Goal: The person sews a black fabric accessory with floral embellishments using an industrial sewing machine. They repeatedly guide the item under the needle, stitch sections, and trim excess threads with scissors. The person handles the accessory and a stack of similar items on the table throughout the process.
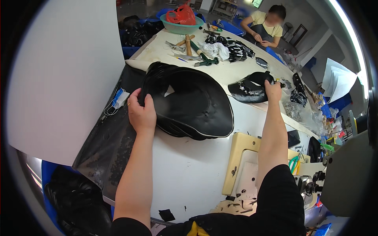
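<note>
My left hand [142, 114] is closed on the left edge of a bundle of nested, curved black leather-like pieces [201, 106], with thumb on the near side. The bundle has a smooth bowed face and a small gap through its middle. Out to the right, my right hand [272, 89] grips the right end of a black shoe upper [246, 88]. White flower-like decoration and a pale fuzzy edge show on that upper. Its near side lies close to the white table [185, 165]; whether it touches cannot be told.
A sewing machine [346, 173] stands at the right, its cream bed plate [232, 165] set in the table. Hammers [206, 61], black strips [238, 51] and a green basin [181, 27] lie farther back. A blue bin [49, 185] of black pieces stands lower left. Another person [265, 27] sits beyond.
</note>
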The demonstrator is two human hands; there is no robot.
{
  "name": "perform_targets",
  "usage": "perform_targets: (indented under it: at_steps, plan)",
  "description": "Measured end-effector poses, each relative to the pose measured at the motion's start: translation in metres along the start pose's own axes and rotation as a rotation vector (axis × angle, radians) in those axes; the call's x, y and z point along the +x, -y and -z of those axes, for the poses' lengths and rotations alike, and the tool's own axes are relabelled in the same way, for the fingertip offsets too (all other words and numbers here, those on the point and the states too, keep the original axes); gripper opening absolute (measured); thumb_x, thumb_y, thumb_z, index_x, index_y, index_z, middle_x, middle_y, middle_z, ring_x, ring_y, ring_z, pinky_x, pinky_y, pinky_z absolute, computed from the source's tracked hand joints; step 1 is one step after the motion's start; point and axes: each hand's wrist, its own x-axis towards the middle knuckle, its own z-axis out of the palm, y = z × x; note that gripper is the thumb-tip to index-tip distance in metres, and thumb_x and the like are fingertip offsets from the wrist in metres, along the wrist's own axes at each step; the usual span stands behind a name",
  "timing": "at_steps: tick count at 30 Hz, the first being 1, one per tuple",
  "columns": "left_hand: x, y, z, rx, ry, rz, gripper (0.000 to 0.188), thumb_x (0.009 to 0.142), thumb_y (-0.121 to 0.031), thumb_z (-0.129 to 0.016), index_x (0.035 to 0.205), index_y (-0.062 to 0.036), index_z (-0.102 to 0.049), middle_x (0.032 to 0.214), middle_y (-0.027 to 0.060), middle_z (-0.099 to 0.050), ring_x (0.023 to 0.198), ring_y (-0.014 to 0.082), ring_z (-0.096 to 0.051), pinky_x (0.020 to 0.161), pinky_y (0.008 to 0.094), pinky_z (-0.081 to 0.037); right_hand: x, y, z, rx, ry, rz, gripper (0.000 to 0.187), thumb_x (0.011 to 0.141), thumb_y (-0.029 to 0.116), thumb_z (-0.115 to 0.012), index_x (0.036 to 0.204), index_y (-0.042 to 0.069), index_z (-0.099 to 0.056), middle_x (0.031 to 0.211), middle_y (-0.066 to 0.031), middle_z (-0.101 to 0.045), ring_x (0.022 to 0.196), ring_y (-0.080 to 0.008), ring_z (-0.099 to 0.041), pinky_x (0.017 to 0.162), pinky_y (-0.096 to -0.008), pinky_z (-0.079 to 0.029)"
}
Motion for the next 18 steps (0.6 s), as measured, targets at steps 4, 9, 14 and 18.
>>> perform_targets:
  at_steps: [4, 9, 14, 18]
  plan:
    - [-0.001, -0.008, -0.002, 0.05, 0.01, -0.016, 0.037, 0.085, -0.026, -0.064, 0.116, -0.0058, -0.06, 0.113, 0.0148, -0.062, 0.105, 0.0326, -0.06, 0.089, 0.0399, -0.047, -0.049, 0.04, 0.055, 0.242, -0.22, -0.048, 0.064, 0.076, 0.047, -0.069, 0.116, -0.002, -0.055, 0.111, -0.024, -0.066, 0.104, -0.0392, -0.063, 0.091, -0.045, -0.048]
    - [0.004, -0.001, -0.001, 0.031, -0.006, -0.021, 0.038, 0.087, -0.031, -0.064, 0.115, -0.0066, -0.06, 0.113, 0.0143, -0.062, 0.105, 0.0317, -0.06, 0.089, 0.0399, -0.047, -0.158, 0.033, 0.114, 0.622, -0.346, -0.196, 0.063, 0.078, 0.044, -0.069, 0.12, 0.0, -0.051, 0.108, -0.0198, -0.066, 0.1, -0.0374, -0.064, 0.089, -0.0435, -0.048]
    - [0.008, -0.014, 0.006, 0.115, -0.213, -0.49, 0.044, 0.082, -0.021, -0.073, 0.119, -0.0034, -0.056, 0.121, 0.0142, -0.055, 0.11, 0.0317, -0.054, 0.093, 0.0392, -0.045, -0.26, -0.004, 0.161, 0.903, -0.21, -0.078, 0.053, 0.084, 0.023, -0.07, 0.126, -0.001, -0.046, 0.104, -0.0142, -0.062, 0.094, -0.023, -0.062, 0.084, -0.0342, -0.048]
    - [-0.059, -0.112, 0.03, -0.328, 0.445, -0.399, 0.054, 0.085, -0.024, -0.072, 0.129, -0.0032, -0.05, 0.129, 0.0124, -0.052, 0.119, 0.026, -0.051, 0.098, 0.0385, -0.042, -0.34, -0.034, 0.201, 1.108, -0.08, 0.295, 0.059, 0.082, 0.008, -0.073, 0.132, -0.001, -0.043, 0.107, -0.0103, -0.059, 0.096, -0.0167, -0.059, 0.085, -0.0292, -0.048]
